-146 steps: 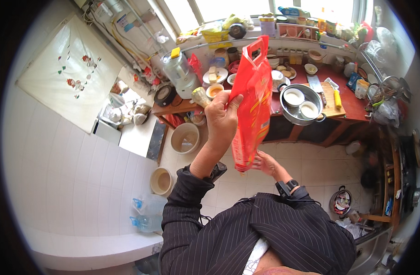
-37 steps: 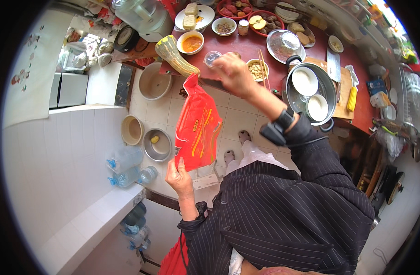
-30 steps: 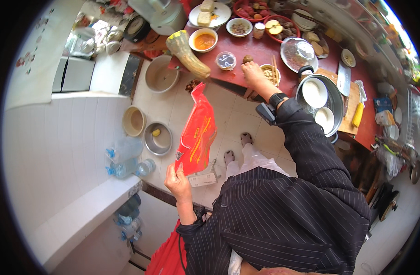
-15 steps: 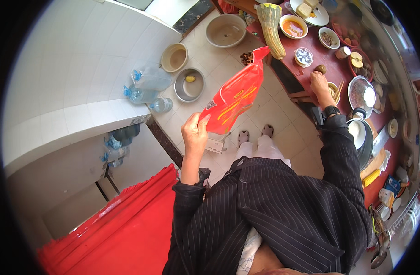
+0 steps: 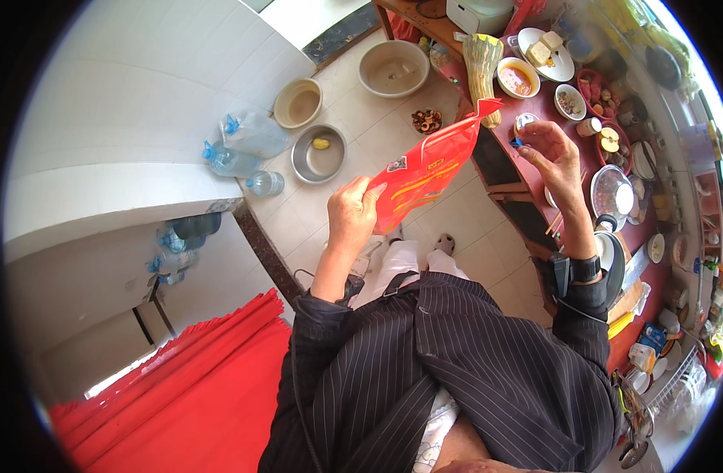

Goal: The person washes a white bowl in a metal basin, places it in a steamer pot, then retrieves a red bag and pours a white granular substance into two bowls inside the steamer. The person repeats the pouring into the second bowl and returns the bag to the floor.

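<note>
My left hand [image 5: 350, 217] grips the lower end of a red plastic bag [image 5: 420, 177] with yellow print, which slants up to the right over the floor. Its narrow far end reaches the table's edge. Between my right thumb and fingers is a small blue piece [image 5: 516, 143], too small to name. That right hand [image 5: 554, 160] is raised over the red table, beside a small round tub [image 5: 524, 121] it partly hides. A long striped squash [image 5: 481, 71] lies beyond the bag's tip. Chopsticks [image 5: 554, 224] stick out under my right forearm.
On the red table stand a bowl [image 5: 504, 88] of reddish soup, a plate [image 5: 564, 71] with pale blocks, and a domed lid [image 5: 608, 186]. A steel basin [image 5: 297, 162], two beige basins and water bottles [image 5: 255, 134] rest on the floor at left. Red cloth [image 5: 196, 386] covers the lower left.
My right hand has risen from beside the brownish round thing on the table, and the blue piece now shows in its fingers. The bag has shifted right and down in view, still in my left hand.
</note>
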The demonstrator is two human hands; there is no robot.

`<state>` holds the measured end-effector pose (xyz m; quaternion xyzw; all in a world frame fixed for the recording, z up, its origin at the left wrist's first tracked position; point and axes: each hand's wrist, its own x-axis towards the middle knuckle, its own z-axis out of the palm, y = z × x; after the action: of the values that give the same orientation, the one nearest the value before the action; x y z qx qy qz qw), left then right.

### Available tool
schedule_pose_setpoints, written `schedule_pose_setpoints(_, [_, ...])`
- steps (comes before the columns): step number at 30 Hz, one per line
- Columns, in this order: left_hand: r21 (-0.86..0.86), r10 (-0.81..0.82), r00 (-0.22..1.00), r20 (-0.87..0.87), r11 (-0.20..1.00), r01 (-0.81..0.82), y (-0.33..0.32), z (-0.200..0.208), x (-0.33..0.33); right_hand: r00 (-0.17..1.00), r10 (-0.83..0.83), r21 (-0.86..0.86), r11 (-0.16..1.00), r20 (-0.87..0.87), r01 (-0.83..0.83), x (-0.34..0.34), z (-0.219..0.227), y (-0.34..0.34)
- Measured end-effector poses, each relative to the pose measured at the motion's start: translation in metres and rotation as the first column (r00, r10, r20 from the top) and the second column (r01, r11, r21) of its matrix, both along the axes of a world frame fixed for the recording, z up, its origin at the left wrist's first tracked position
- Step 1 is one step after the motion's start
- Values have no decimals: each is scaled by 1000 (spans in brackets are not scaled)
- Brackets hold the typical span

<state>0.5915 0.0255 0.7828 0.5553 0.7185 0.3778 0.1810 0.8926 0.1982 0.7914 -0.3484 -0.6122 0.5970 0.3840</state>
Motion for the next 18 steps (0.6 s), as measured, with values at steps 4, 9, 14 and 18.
schedule_pose_setpoints(4, [-14, -55, 998, -31, 998, 55, 13, 2, -20, 981, 42, 318, 943, 189, -102, -55, 60, -16])
schedule_pose_setpoints(9, [59, -91, 993, -75, 994, 95, 30, 9, -45, 947, 41, 482, 854, 318, -199, -134, 97, -31])
schedule_pose_setpoints(14, [61, -134, 975, -177, 987, 147, 44, 15, -82, 907, 146, 492, 800, 396, -344, -208, 106, -27])
schedule_pose_setpoints(18, [119, -140, 956, -257, 977, 175, 56, 14, -106, 834, 183, 468, 755, 521, -459, -249, 107, -20])
